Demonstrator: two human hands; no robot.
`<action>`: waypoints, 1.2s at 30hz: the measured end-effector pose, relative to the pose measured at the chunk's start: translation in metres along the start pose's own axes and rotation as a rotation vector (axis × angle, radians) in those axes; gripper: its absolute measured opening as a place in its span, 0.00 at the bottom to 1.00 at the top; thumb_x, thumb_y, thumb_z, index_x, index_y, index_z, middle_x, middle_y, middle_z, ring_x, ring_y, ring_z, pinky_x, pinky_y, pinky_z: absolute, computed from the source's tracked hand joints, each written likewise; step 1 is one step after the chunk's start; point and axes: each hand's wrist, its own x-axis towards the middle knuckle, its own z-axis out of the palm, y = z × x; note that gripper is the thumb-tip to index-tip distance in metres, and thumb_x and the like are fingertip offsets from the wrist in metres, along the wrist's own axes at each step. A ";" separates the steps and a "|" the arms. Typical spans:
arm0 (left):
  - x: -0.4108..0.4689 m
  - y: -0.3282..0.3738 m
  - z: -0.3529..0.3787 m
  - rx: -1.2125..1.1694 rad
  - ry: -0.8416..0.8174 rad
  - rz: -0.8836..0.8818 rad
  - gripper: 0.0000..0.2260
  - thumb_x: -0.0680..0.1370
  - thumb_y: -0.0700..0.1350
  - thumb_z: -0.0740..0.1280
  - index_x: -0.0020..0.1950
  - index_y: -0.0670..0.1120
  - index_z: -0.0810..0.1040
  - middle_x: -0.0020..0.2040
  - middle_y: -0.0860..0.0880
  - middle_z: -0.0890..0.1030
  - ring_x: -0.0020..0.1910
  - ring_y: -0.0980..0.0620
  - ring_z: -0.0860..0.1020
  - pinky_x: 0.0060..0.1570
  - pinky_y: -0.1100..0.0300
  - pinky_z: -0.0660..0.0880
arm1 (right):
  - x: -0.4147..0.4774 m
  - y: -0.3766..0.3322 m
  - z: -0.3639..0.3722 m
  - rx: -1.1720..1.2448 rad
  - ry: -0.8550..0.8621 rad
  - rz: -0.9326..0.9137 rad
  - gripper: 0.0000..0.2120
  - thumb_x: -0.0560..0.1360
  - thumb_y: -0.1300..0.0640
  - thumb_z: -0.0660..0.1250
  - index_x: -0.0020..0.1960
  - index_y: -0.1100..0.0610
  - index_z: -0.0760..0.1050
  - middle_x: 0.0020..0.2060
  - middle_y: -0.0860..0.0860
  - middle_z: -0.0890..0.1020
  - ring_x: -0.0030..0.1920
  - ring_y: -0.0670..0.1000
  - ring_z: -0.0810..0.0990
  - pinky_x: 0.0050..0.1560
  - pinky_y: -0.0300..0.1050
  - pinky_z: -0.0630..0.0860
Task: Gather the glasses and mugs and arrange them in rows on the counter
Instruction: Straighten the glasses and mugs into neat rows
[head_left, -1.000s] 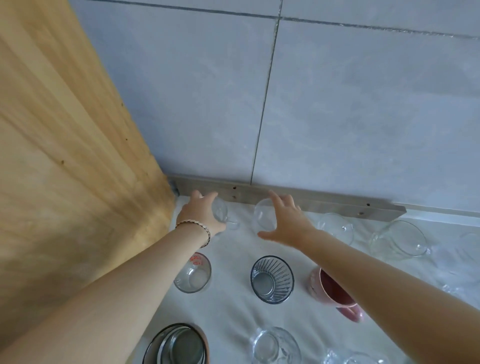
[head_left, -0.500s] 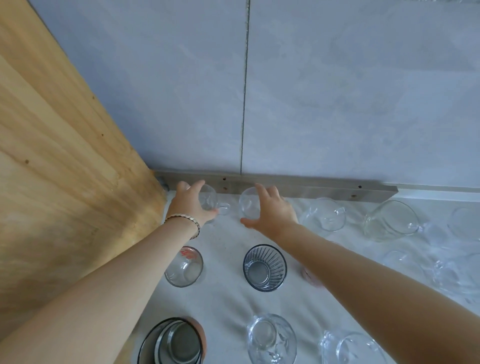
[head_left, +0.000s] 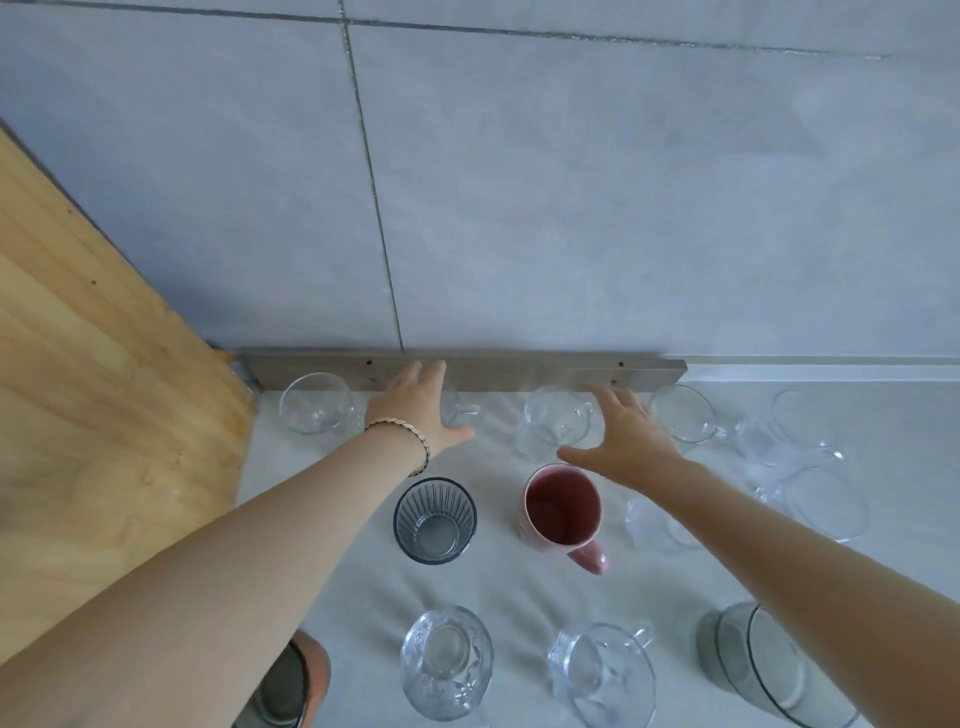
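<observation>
Clear glass mugs stand in a row along the back of the white counter (head_left: 519, 587): one at far left (head_left: 314, 405), a second (head_left: 462, 410) mostly hidden behind my left hand (head_left: 415, 405), a third (head_left: 556, 421) and a fourth (head_left: 681, 415). My left hand lies against the second mug with straight fingers and thumb apart. My right hand (head_left: 628, 441) hovers with spread fingers between the third and fourth mugs, holding nothing. Closer to me stand a dark ribbed glass (head_left: 435, 519), a pink mug (head_left: 563, 512), a cut glass (head_left: 447, 662) and a clear mug (head_left: 602, 675).
A wooden panel (head_left: 104, 415) walls off the left side. A metal strip (head_left: 519, 370) runs under the tiled wall. More clear mugs (head_left: 826, 501) crowd the right. A grey glass (head_left: 763, 660) stands front right, and a dark cup (head_left: 291, 686) sits under my left forearm.
Both hands have moved right along the back row. The leftmost mug now stands free, my left hand is at the second mug, and my right hand has let go and opened.
</observation>
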 end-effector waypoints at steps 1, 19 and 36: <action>0.002 0.003 0.001 -0.023 -0.015 -0.019 0.39 0.71 0.58 0.68 0.76 0.49 0.53 0.77 0.45 0.55 0.76 0.45 0.57 0.71 0.47 0.64 | 0.003 0.000 0.001 0.035 -0.030 -0.009 0.44 0.67 0.46 0.74 0.76 0.49 0.54 0.73 0.52 0.61 0.73 0.56 0.62 0.69 0.51 0.64; 0.007 0.000 0.003 -0.058 0.029 -0.002 0.30 0.72 0.50 0.70 0.72 0.46 0.64 0.70 0.46 0.66 0.68 0.45 0.69 0.64 0.53 0.70 | 0.030 -0.050 0.035 0.060 0.086 0.195 0.37 0.67 0.44 0.73 0.66 0.58 0.59 0.58 0.56 0.69 0.50 0.58 0.79 0.38 0.45 0.71; 0.018 0.113 0.024 0.187 -0.071 0.197 0.40 0.70 0.55 0.71 0.76 0.52 0.51 0.78 0.47 0.50 0.76 0.45 0.55 0.72 0.44 0.58 | 0.011 0.101 -0.042 0.007 0.067 0.240 0.49 0.66 0.38 0.72 0.77 0.51 0.48 0.71 0.57 0.62 0.70 0.60 0.64 0.67 0.53 0.66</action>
